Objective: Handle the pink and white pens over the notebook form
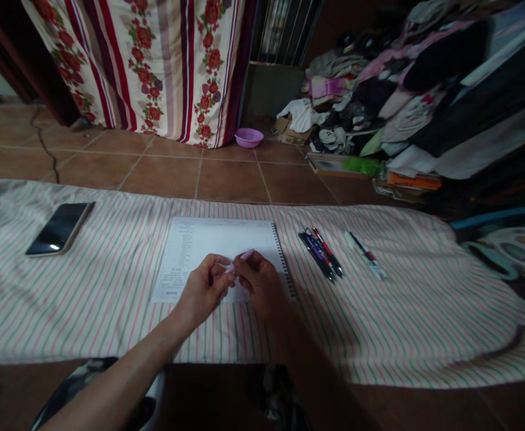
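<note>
Both hands meet above a spiral-bound notebook (226, 233), which lies open at a page with printed text along its left side. My left hand (203, 284) is closed, its thumb and fingers pinching a small pale pinkish-white thing (230, 267). From the other side my right hand (260, 278) pinches the same thing, or a part of it, between thumb and fingers. Its kind is too small and blurred to make out. Several pens (320, 254) lie side by side to the right of the notebook. Farther right lies a pale green and white pen-like item (365, 255).
A smartphone (60, 229) lies at the left on the striped cloth (123, 269) covering the table. Beyond are a tiled floor (226, 176), a flowered curtain (154, 66), a purple basin (248, 137) and heaped clothes (370, 90). A blue-framed chair (491, 260) stands at right.
</note>
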The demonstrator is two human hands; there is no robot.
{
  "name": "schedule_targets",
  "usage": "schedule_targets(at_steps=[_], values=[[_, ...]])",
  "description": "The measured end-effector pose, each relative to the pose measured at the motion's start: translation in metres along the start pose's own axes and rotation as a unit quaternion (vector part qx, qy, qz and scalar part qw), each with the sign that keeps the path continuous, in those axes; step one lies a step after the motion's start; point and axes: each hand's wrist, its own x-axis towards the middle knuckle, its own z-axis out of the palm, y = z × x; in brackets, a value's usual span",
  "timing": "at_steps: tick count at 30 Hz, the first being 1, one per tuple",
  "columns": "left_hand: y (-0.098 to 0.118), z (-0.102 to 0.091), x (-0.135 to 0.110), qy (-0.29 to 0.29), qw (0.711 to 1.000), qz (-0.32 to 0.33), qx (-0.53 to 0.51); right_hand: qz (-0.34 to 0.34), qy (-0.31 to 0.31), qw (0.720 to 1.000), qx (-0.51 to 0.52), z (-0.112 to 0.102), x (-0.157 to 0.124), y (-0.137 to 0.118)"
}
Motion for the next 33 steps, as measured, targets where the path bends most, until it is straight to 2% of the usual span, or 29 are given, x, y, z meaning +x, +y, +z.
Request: schedule_targets(at_steps=[3, 5, 10, 14, 18, 22, 29, 33], values=[[-0.001, -0.002, -0.001, 0.000, 0.998, 0.023, 0.063, -0.015, 0.021, 0.999, -0.022, 0.004, -0.002, 0.001], [0.002, -0.001, -0.001, 0.009, 0.997, 0.031, 0.073, -0.009, 0.010, 1.000, -0.007, 0.005, -0.005, -0.003], [0.011, 0.003, 0.001, 0.012, 0.999, 0.000, -0.031, 0.014, -0.020, 0.998, 0.059, 0.001, -0.008, -0.012], [0.009, 0.003, 0.000, 0.008, 0.999, -0.013, -0.042, 0.014, -0.020, 0.999, 0.033, -0.003, -0.006, -0.011], [0.002, -0.001, -0.001, 0.002, 1.000, -0.002, 0.000, -0.023, -0.008, 1.000, -0.010, -0.001, -0.005, -0.007], [0.000, -0.002, -0.004, 0.023, 0.999, 0.006, 0.047, -0.058, 0.024, 0.997, -0.050, 0.003, -0.004, -0.001], [0.002, 0.000, -0.005, 0.040, 0.994, 0.025, 0.100, -0.058, 0.045, 0.995, -0.064, 0.006, -0.001, 0.009], [0.000, 0.000, -0.002, 0.049, 0.997, 0.024, 0.056, -0.068, 0.044, 0.995, -0.054, 0.007, -0.001, 0.012]])
